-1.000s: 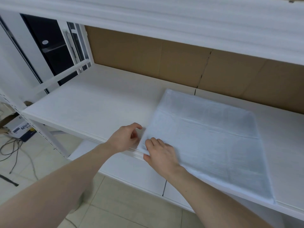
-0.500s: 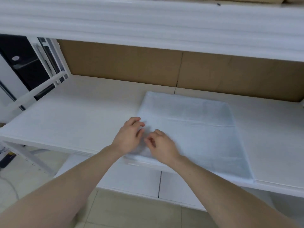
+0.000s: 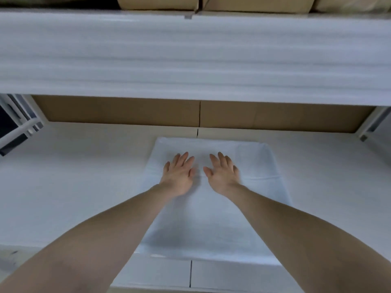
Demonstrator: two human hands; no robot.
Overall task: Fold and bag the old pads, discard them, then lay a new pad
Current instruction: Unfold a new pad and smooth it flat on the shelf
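L hand fingers straight, slightly spread, palm down flat on the pad. Thumb angled inward toward the other hand. R hand same: fingers straight & a bit fanned, palm down on the pad, thumb pointing in. Neither hand pinches or curls round anything. The two hands sit side by side, near each other but w/ a gap between the thumbs, both on the far half of the pad, approx. centred across its width. Both forearms bare, running from bottom corners of view up to the hands.

Pad: pale blue-white rectangle, lying flat on the white shelf, long side running front to back. Near edge reaches the shelf's front lip; far edge stops just short of the cardboard backing. A faint crease crosses the pad at about hand level, visible to the R of the R hand. Shelf board has a seam down the middle, showing at the back just beyond the pad and at the front lip below it.

Above: upper shelf edge wrapped in white foam sheet, w/ brown boxes on top. Far L: white frame w/ dark panels, partly cut off. Far R: a white upright post.
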